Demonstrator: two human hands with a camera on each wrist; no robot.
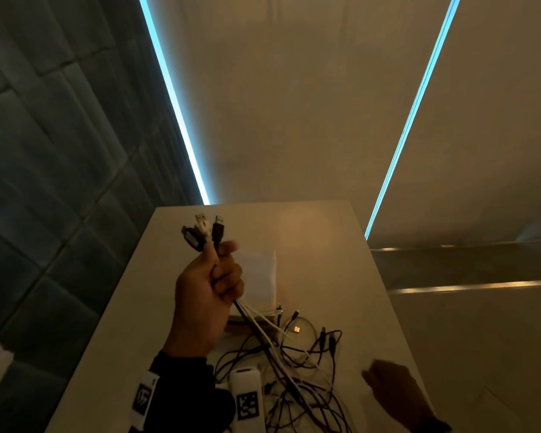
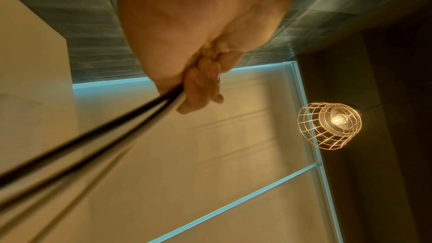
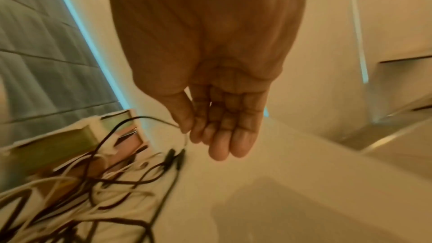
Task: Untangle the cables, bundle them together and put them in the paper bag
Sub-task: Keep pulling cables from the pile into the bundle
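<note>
L hand [image 1: 205,295] was raised over the bench [image 1: 341,245] w/ fingers [image 2: 201,88] curled tight round a bunch of cables [image 1: 281,364] just below their USB plugs [image 1: 202,231], plug ends up. The strands ran down from my fist into a loose tangle of black and white leads lying toward the near edge of the bench, so untangling looked only partly done imo. R hand [image 3: 224,110] hovered near the bench's right edge, fingers mostly straight; a thin black lead [image 3: 131,123] seemed to end at thumb and forefinger, but w/ the blur I couldn't tell if it was pinched or just touching.

To do this step well, I'd have kept the L grip firm near the plugs and run the R hand down one strand at a time, lifting loops free rather than yanking, since pulling would prob tighten knots.

The paper bag [image 1: 261,276] sat pale behind the L hand, mid-bench, partly hidden; couldn't see its opening or anything in it. No cable appeared to be inside yet.
</note>
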